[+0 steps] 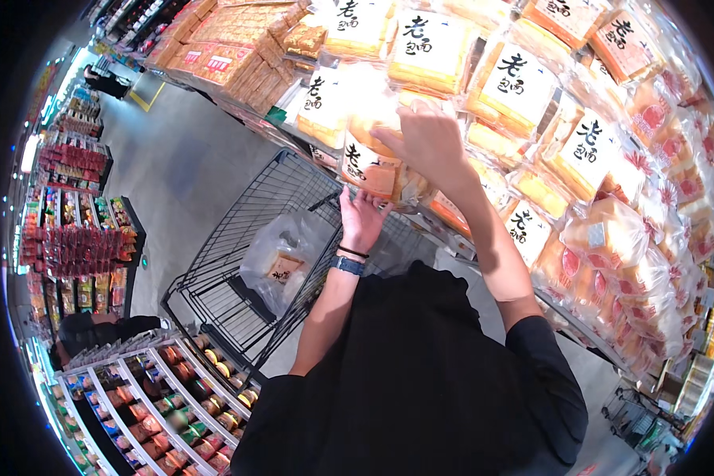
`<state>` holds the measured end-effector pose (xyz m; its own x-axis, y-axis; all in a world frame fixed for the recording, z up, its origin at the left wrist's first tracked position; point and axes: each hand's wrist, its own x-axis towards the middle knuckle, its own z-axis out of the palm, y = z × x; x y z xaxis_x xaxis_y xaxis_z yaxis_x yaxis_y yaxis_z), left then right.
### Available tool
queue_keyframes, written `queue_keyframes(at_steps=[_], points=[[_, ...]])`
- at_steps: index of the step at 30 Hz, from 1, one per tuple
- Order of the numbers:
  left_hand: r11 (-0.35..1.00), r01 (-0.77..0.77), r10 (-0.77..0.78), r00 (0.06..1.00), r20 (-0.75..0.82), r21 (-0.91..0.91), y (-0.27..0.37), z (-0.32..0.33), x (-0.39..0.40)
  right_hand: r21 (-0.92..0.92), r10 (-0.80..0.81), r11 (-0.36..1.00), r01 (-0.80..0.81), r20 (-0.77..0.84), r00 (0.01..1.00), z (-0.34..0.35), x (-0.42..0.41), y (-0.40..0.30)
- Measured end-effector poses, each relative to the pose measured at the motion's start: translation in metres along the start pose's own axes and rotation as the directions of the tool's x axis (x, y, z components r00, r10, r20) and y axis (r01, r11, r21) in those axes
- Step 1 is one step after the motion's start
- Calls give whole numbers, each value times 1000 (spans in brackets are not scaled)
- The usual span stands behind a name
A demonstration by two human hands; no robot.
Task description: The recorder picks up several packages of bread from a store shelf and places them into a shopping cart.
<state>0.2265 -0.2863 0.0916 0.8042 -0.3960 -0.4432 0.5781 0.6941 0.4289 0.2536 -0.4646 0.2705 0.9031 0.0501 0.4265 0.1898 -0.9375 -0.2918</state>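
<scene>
Packs of bread in clear plastic with printed labels lie in rows on a display stand. My left hand (362,217), with a watch and a dark band at the wrist, is palm up with fingers spread at the lower edge of an orange-labelled bread pack (370,169). Above it, my right hand (425,134) reaches over the packs with its fingers bent; glare and the hand itself hide what the fingertips touch. A wire shopping cart (232,238) stands at the left, holding a translucent plastic bag (273,259) with a labelled bread pack (285,266) in it.
Stacked packs of brown baked snacks (220,50) fill the stand's far left end. Bagged round breads (607,238) are heaped at the right. Shelves of tubs (154,416) stand at lower left, beside a person in dark clothes (89,333). Another person (104,82) is farther up the aisle.
</scene>
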Motion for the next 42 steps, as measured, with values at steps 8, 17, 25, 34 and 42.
queue_keyframes(at_steps=[8,17,25,34,42], points=[[984,-30,38,999,39,-175,6,-4,-24,97,-126,987,124,7,992,-14,-1,-33],[902,-140,238,950,200,-409,45,-34,-79,212,-519,847,486,143,842,-47,-5,-118],[815,-389,401,914,-65,-429,119,-133,-123,509,-424,845,166,448,787,16,-7,-222],[668,-655,496,746,-444,-353,190,-279,-192,616,-579,772,160,576,577,144,15,-344],[846,-292,532,533,-658,447,177,-441,-173,534,-625,780,326,641,445,307,-8,-371]])
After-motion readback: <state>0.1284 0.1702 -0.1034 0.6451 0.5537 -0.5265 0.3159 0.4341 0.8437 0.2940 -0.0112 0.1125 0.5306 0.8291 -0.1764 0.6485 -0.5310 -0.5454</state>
